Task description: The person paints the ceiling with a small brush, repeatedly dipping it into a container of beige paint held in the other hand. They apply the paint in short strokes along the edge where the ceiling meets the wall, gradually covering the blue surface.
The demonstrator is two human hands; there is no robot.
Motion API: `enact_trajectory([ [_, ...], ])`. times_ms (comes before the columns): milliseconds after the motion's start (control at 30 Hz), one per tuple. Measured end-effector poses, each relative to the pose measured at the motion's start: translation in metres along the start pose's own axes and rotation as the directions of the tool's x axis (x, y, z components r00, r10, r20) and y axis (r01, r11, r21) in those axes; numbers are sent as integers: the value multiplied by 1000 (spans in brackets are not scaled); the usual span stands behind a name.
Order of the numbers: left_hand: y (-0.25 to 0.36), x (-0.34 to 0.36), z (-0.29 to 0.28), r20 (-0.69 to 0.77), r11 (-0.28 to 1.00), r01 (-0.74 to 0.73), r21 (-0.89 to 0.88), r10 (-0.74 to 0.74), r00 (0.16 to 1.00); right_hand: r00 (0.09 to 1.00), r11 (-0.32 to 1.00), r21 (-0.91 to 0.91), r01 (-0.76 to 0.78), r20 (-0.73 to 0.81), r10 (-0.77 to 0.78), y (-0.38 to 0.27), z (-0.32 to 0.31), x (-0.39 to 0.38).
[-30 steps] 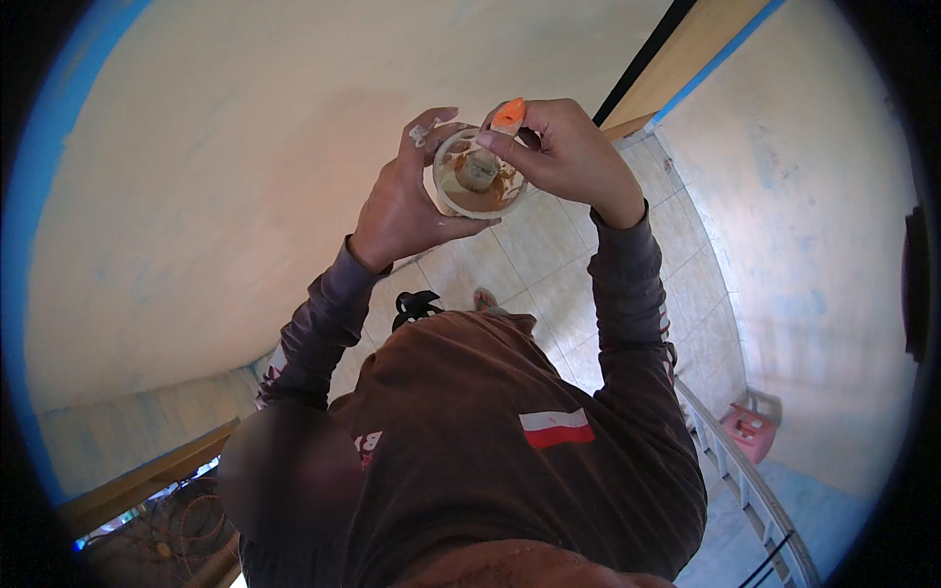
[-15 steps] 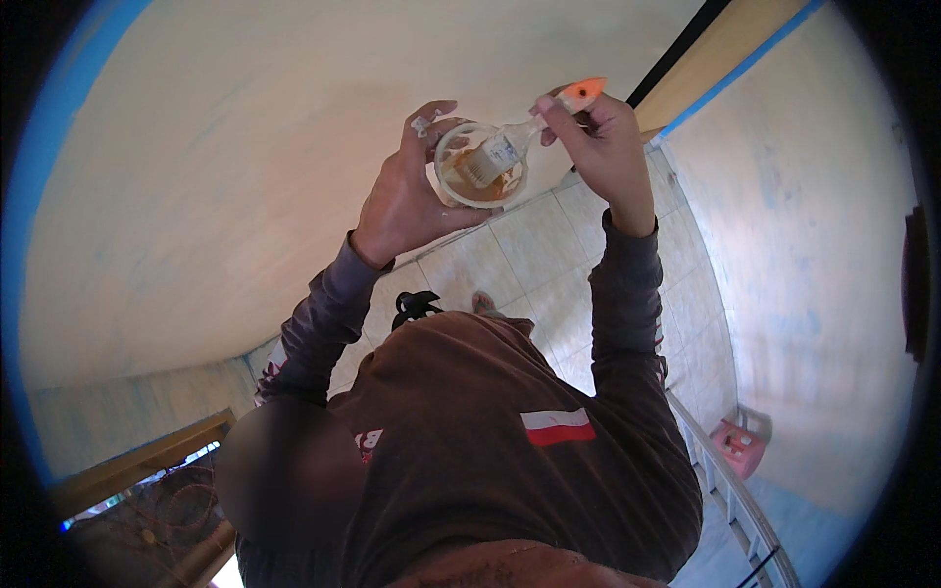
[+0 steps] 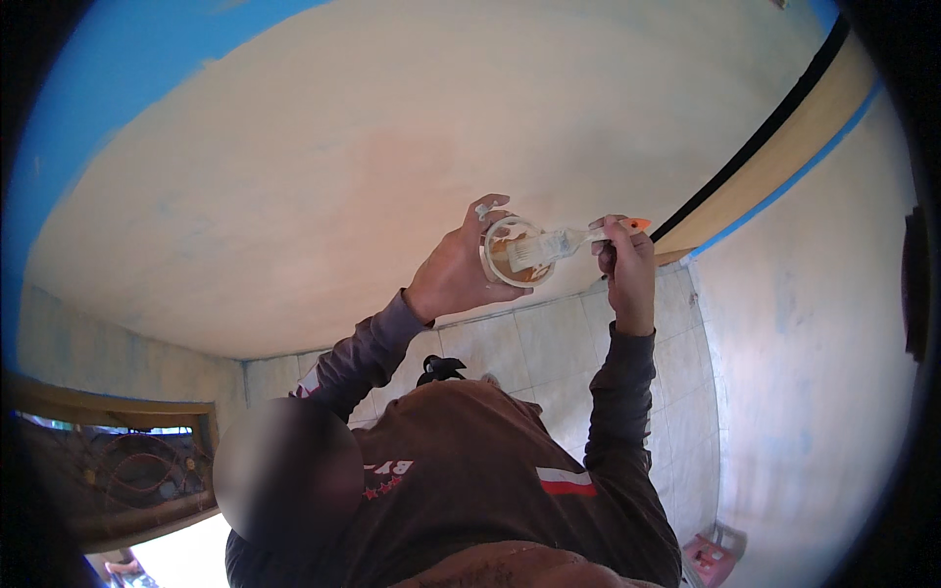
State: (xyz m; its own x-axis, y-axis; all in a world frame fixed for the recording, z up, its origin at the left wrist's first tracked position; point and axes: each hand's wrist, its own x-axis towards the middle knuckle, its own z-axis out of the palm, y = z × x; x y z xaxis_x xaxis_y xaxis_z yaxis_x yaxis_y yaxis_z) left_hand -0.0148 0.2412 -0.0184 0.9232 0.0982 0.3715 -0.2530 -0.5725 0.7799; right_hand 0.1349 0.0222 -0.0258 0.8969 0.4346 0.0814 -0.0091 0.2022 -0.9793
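My left hand (image 3: 456,269) is wrapped round a round plastic tub (image 3: 497,238), with its open top facing up. A little tan or cream-coloured paint shows inside it. In my right hand (image 3: 628,274) is a flat paintbrush (image 3: 561,243), pinched by its orange-tipped handle. The brush lies across the tub's rim with its pale, paint-caked bristles over the opening; whether they touch the paint I cannot tell. White smears mark the fingers of my left hand.
A cream-painted wall (image 3: 294,196) with a blue band (image 3: 147,78) rises ahead. On the right stand a black-edged wooden frame (image 3: 774,147) and another pale wall (image 3: 804,343). Floor tiles (image 3: 490,343) lie below. A pink container (image 3: 711,559) sits at lower right, a wood-framed window (image 3: 127,470) at lower left.
Both hands, the tub and the brush appear lower and further right in the view, which has tilted up toward the wall. The brush now lies flatter across the tub.
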Motion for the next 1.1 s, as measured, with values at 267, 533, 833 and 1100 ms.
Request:
enact_trajectory([
  [267, -1, -3, -2, -17, 999, -9, 49, 10, 1000, 998, 996, -60, 60, 3, -59, -6, 6, -13],
  [533, -9, 0, -1, -82, 991, 137, 16, -135, 987, 994, 991, -103, 87, 72, -80, -4, 16, 7],
  [833, -13, 3, -11, -132, 997, 61, 53, -54, 990, 968, 967, -110, 230, 126, -216, -1, 29, 12],
  [1100, -10, 2, -10, -125, 998, 28, 54, -21, 992, 958, 955, -91, 281, 88, -274, -7, 26, -1],
])
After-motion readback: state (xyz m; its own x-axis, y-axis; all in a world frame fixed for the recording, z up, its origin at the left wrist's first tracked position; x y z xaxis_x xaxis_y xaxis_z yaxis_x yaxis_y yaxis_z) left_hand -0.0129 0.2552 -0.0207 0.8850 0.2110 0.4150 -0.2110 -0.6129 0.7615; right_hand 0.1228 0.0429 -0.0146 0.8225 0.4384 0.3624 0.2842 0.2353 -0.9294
